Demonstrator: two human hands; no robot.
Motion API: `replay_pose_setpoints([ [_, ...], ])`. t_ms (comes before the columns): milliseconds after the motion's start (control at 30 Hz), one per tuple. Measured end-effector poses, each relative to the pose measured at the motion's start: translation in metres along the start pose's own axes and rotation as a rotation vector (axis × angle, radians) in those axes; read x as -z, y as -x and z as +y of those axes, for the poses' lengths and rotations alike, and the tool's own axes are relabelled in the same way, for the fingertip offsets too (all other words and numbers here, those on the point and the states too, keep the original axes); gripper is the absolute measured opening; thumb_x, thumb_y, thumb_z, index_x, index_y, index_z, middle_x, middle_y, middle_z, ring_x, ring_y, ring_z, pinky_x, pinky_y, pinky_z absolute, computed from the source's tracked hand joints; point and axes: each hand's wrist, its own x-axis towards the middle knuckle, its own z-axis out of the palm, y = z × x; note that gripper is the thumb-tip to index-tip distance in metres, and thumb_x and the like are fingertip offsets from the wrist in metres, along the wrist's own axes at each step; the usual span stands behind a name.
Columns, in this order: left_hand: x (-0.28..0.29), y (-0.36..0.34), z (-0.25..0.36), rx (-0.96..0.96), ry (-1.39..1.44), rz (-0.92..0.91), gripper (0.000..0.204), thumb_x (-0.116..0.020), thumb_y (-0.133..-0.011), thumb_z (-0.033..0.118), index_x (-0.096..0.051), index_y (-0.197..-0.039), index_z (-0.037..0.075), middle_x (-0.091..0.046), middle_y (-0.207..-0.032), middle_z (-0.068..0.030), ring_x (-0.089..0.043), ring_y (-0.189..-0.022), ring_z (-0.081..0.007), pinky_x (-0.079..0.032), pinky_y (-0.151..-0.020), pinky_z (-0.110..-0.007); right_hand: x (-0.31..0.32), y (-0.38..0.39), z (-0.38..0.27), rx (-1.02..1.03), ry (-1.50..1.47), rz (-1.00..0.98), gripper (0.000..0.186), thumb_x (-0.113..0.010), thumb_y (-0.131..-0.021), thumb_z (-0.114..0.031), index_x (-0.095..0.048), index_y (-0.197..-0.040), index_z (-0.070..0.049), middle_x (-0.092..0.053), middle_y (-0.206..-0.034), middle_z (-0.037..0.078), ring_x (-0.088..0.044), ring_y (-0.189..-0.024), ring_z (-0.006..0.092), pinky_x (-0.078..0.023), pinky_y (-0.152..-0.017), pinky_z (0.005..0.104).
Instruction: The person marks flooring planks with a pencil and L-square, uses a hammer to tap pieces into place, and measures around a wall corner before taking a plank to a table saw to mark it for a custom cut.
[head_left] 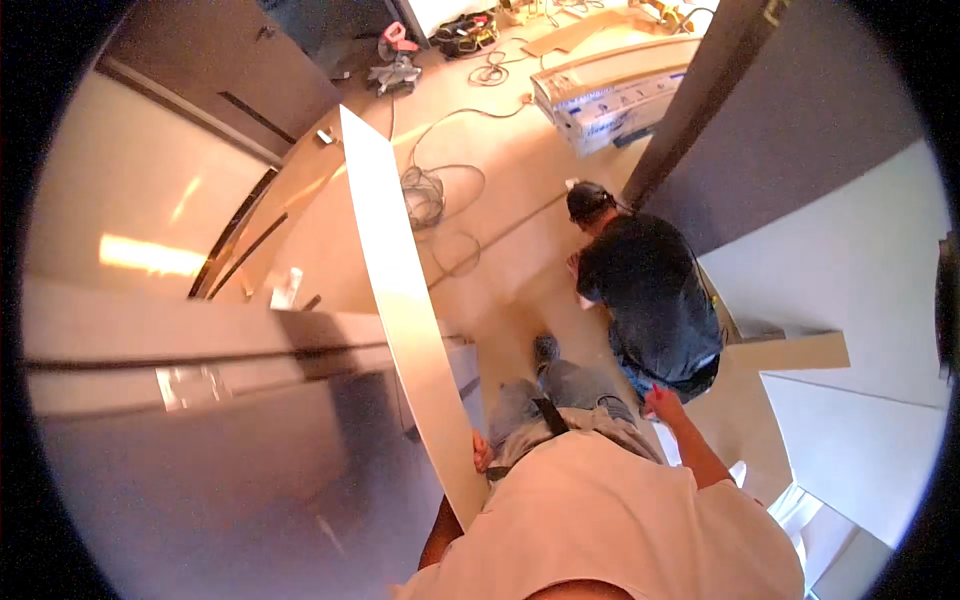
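A long, flat white board (400, 275) slants from my left side out toward the far left. My left hand (482, 452) is closed round its near edge, beside my hip; part of the hand is behind the board. My right hand (663, 404) is down at my right side, closed on a small, slim red object (656, 391) whose kind is too small to tell. Just ahead of that hand crouches a person in a black shirt and dark cap (650, 280), bent toward the floor; what their hands are doing is mostly hidden.
Coiled cords (425, 197) lie on the floor beyond the board. A red and grey power saw (396, 65) stands far left, and long blue-and-white cartons (610, 105) far right. Dark door panels (225, 65) flank the space. A light strip of board (790, 352) juts out at right.
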Motion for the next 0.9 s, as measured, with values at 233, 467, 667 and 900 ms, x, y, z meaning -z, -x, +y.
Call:
replay_pose_setpoints([
  [233,-0.082,-0.113,0.136,-0.070,-0.017,0.045,0.054,-0.045,-0.103,0.055,-0.062,-0.095,0.004,-0.058,-0.060,-0.0082,-0.051,-0.042,-0.0239,-0.042,-0.038,-0.038,-0.190,-0.071,-0.424,0.270,0.370,0.081,0.028,-0.059,-0.102,-0.028,-0.064,-0.099,-0.001,-0.065,-0.083,0.006,-0.064,-0.072,0.0166,-0.055,-0.069,0.0328],
  [467,-0.161,-0.298,0.277,-0.051,-0.037,-0.011,0.055,-0.044,-0.103,0.055,-0.061,-0.093,0.004,-0.058,-0.059,-0.0084,-0.051,-0.042,-0.0242,-0.042,-0.038,-0.038,-0.226,-0.245,-0.624,0.330,0.285,0.061,0.025,-0.059,-0.103,-0.022,-0.064,-0.105,0.003,-0.070,-0.085,0.009,-0.071,-0.076,0.0182,-0.058,-0.072,0.0324],
  [667,-0.220,-0.485,0.410,0.071,-0.074,-0.099,0.056,-0.043,-0.104,0.056,-0.061,-0.092,0.004,-0.058,-0.059,-0.0087,-0.051,-0.041,-0.0246,-0.042,-0.038,-0.038,-0.212,-0.446,-0.759,0.333,-0.062,0.224,0.022,-0.058,-0.101,-0.015,-0.067,-0.109,0.004,-0.073,-0.086,0.011,-0.072,-0.076,0.0187,-0.059,-0.071,0.0336],
  [900,-0.322,-0.639,0.614,0.158,-0.219,-0.183,0.056,-0.043,-0.104,0.056,-0.061,-0.090,0.004,-0.057,-0.058,-0.0089,-0.051,-0.040,-0.0249,-0.042,-0.038,-0.038,-0.218,-0.472,-0.728,0.022,0.012,0.498,0.026,-0.059,-0.099,-0.023,-0.064,-0.082,-0.003,-0.067,-0.071,0.010,-0.067,-0.061,0.0208,-0.055,-0.058,0.0347],
])
